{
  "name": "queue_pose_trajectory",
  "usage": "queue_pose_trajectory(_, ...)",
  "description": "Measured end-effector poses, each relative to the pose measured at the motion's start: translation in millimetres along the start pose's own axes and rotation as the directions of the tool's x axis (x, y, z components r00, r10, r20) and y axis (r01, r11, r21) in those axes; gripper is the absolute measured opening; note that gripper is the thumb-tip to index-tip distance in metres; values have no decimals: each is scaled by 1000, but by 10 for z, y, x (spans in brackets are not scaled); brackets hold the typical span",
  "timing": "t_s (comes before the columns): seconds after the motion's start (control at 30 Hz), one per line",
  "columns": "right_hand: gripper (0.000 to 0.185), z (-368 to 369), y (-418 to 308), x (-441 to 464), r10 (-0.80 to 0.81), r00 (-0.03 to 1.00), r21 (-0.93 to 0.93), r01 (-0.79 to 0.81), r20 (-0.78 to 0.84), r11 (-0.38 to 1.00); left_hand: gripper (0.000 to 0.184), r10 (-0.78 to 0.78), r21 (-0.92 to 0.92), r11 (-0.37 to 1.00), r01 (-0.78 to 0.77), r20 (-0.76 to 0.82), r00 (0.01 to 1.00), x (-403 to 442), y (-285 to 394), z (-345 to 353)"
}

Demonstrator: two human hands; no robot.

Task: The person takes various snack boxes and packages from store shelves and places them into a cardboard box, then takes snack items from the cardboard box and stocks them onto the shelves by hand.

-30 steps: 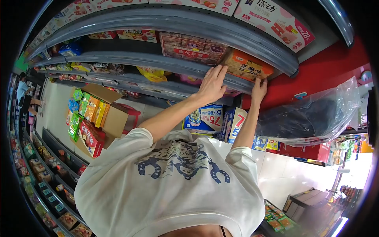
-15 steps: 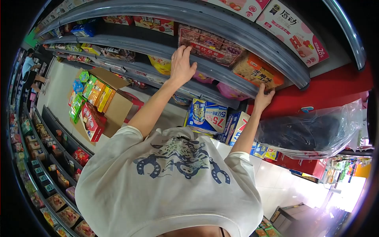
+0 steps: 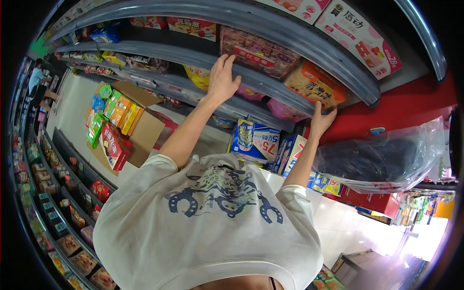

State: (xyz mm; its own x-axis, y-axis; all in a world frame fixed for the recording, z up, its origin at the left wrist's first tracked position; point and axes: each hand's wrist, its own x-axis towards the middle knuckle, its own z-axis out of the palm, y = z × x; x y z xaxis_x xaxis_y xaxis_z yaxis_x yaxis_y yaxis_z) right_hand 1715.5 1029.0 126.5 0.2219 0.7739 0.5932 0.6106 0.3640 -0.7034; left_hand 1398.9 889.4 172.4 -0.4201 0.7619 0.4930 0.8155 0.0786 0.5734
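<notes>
Fingers (image 3: 229, 60) half-curled, empty left hand (image 3: 223, 81) meets the shelf edge (image 3: 263, 87), right hand (image 3: 321, 122) touches the orange pack (image 3: 314, 83).

Both arms stretch forward, the left hand (image 3: 223, 81) open, fingers loosely bent, the right hand (image 3: 323, 121) with thumb spread.

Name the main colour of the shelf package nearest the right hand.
The package is mostly orange; the head view shows it best.

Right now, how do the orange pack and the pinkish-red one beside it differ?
The orange pack is narrower than the pinkish-red pack. Orange has dark lettering; pinkish-red has pale lettering on red. The orange one sits nearer the shelf's end than the pinkish-red one. Both rest on that shelf.
</notes>
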Motion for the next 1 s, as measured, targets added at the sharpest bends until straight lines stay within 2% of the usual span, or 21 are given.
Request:
queue_pose_trajectory(0.07, 67, -144, -250, -88, 68, 997, 85, -71, 38, 994, 62, 94, -35, 995, -96, -60, 994, -76, -38, -7)
queue_pose_trajectory(0.1, 61, -149, -318, -214, 2, 997, 27, 0, -75, 1000, 58, 137, -21, 990, -140, -81, 987, -136, 16, -100)
queue_pose_trajectory(0.13, 54, -162, -381, -345, -74, 982, -22, 71, -174, 997, 56, 117, -53, 991, -121, -70, 991, -240, 9, -156)
queue_pose_trajectory(0.17, 50, -168, -419, -514, -166, 964, -16, 167, -207, 986, 48, 110, -83, 990, -118, -91, 990, -348, 29, -248)
queue_pose_trajectory(0.2, 47, -144, -454, -662, -253, 937, -9, 258, -242, 966, 50, 115, -64, 991, -121, -93, 989, -490, -48, -256)
queue_pose_trajectory(0.27, 40, -102, -854, -1045, -347, 928, 69, 358, -135, 931, 49, 39, -111, 993, -40, -15, 999, -781, -184, -374)
queue_pose_trajectory(0.33, 34, 81, -1010, -1496, -378, 925, 245, 356, 49, 902, 47, -18, -88, 996, 19, 14, 1000, -1093, -389, -516)
queue_pose_trajectory(0.4, 26, 182, -1249, -1959, -346, 877, 445, 177, 334, 878, 47, -145, -55, 988, 147, 31, 989, -1430, -615, -745)
queue_pose_trajectory(0.43, 24, 251, -1340, -2157, -392, 804, 497, 141, 447, 856, 46, -202, -43, 978, 204, 44, 978, -1608, -713, -887)
queue_pose_trajectory(0.53, 20, 408, -1657, -2555, -496, 518, 593, -26, 697, 805, 45, -417, 155, 895, 418, -40, 908, -2142, -971, -1411)
queue_pose_trajectory(0.6, 19, 528, -1881, -2696, -562, 340, 621, -92, 754, 778, 40, -610, -7, 789, 615, -129, 782, -2469, -1154, -1749)
queue_pose_trajectory(0.67, 19, 675, -2094, -2772, -627, 196, 650, -89, 754, 754, 37, -636, 27, 737, 675, -311, 706, -2807, -1425, -2014)
queue_pose_trajectory(0.77, 19, 962, -2320, -3070, -539, 130, 554, -156, 832, 818, 37, -718, -207, 666, 717, -439, 540, -3120, -1731, -2483)
queue_pose_trajectory(0.83, 19, 1137, -2508, -3354, -494, 84, 501, -197, 865, 843, 36, -748, -260, 609, 749, -503, 433, -3228, -1894, -2820)
queue_pose_trajectory(0.87, 21, 1226, -2592, -3539, -465, 4, 449, -269, 885, 852, 36, -761, -287, 580, 763, -526, 381, -3270, -1973, -2986)
queue_pose_trajectory(0.9, 23, 1314, -2695, -3757, -435, -74, 387, -338, 898, 858, 40, -721, -203, 579, 790, -581, 378, -3312, -2053, -3149)
queue_pose_trajectory(0.93, 26, 1415, -2797, -3980, -406, -148, 320, -402, 902, 858, 43, -732, -204, 541, 816, -592, 337, -3383, -2215, -3259)
queue_pose_trajectory(1.0, 38, 1626, -2982, -4483, -344, -249, 206, -452, 905, 868, 51, -752, -210, 462, 862, -607, 255, -3592, -2651, -3333)
